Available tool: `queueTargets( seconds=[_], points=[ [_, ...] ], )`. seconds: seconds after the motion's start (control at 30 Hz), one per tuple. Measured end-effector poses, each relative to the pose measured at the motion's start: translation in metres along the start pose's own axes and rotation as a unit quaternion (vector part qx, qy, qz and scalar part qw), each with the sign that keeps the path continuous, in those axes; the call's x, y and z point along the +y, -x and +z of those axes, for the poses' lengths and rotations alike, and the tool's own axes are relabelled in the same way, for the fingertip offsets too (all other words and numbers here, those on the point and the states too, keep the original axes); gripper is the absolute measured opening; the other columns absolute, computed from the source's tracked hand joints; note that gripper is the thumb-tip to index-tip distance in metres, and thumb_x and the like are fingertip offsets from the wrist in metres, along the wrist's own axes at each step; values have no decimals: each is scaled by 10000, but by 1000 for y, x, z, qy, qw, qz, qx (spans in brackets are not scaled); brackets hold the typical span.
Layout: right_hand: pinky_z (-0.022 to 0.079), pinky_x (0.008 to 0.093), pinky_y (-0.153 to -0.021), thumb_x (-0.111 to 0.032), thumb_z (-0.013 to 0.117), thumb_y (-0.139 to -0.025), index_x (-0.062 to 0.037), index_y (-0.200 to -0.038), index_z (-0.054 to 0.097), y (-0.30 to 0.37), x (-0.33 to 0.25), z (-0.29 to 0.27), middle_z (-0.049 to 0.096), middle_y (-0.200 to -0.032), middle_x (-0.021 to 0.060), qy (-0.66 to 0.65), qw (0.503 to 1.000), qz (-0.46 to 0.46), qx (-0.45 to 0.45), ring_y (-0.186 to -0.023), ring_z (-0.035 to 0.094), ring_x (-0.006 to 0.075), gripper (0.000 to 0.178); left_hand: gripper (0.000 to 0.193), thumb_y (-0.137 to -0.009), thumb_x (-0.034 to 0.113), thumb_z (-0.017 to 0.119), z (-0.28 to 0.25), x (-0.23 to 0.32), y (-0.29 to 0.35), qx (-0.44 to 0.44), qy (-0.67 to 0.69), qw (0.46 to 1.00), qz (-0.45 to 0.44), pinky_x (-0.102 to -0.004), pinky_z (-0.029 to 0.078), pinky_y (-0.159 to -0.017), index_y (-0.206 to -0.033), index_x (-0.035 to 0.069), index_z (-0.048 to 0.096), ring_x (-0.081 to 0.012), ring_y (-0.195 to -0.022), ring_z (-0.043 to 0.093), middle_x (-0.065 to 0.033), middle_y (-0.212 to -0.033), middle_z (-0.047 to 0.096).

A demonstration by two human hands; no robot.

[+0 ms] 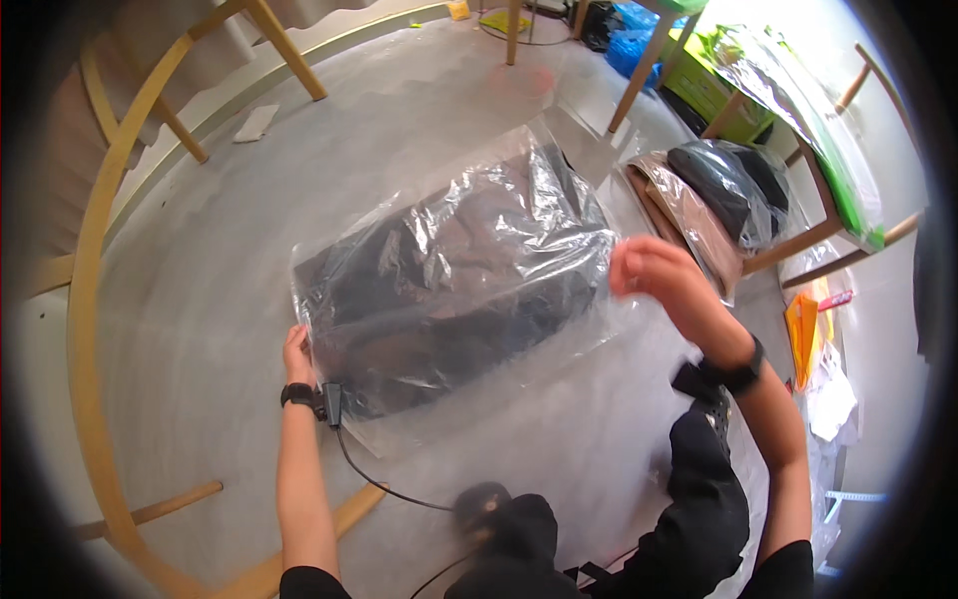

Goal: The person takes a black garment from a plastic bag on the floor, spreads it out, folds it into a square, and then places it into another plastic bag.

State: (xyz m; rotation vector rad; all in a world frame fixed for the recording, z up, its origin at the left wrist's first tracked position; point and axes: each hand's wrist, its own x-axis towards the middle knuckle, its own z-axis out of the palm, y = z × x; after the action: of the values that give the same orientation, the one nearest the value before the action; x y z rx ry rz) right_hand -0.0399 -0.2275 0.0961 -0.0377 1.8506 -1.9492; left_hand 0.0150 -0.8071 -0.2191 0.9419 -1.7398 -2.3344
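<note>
A large clear plastic bag lies flat on the floor, with dark folded cloth inside it. The plastic is wrinkled and shiny, and its loose margin spreads past the cloth at the near side and the right. At the bag's left edge my left hand has its fingers closed on the plastic. My right hand is at the opposite edge, its fingers bent together against the plastic and slightly blurred. Each wrist wears a black band with a small device; a black cable runs from the left one toward my legs.
A curved wooden chair frame stands along the left. More folded garments in plastic lie to the right, beside a wooden chair with a green seat. A green bag and a blue plastic bag are at the far right.
</note>
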Motion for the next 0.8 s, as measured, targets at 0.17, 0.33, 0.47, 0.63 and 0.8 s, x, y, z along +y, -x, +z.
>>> queueTargets(
  seconds=[0.17,0.33,0.47,0.63,0.8],
  points=[
    [451,431,-887,-301,554,-923,46,-1134,627,94,-80,59,562,-1156,254,-117,829,-207,-507,-1029,564,338,413,72,-849,124,662,6,18,44,91,-161,981,54,-250,427,-737,-879,59,657,-119,-718,517,23,-782,597],
    [436,416,-836,-53,486,-840,26,-1165,626,171,-111,96,525,-1200,300,-161,874,-198,-413,-997,535,372,362,101,-848,87,678,41,-30,39,87,-218,962,141,-248,464,-722,-855,-14,671,-100,-721,561,-17,-787,648],
    [424,414,-827,-54,405,-890,-53,-1162,631,156,-97,80,497,-1246,296,-103,836,-272,-465,-997,526,382,353,92,-866,94,660,24,-28,67,147,-184,966,107,-227,445,-625,-893,12,692,-85,-645,538,-4,-770,643],
    [416,356,-776,-87,443,-904,-170,-1148,650,115,-71,98,537,-1213,261,-32,769,-421,-480,-970,535,343,331,115,-867,70,631,50,-19,98,120,-185,966,135,-238,490,-615,-950,7,678,-104,-660,579,-32,-802,647],
    [420,355,-779,-172,452,-947,-206,-1185,633,106,-53,120,536,-1232,256,-133,788,-397,-451,-961,540,322,301,122,-849,59,640,107,3,132,52,-151,986,47,-244,534,-615,-950,-8,657,-121,-684,609,-59,-809,645]
  ],
)
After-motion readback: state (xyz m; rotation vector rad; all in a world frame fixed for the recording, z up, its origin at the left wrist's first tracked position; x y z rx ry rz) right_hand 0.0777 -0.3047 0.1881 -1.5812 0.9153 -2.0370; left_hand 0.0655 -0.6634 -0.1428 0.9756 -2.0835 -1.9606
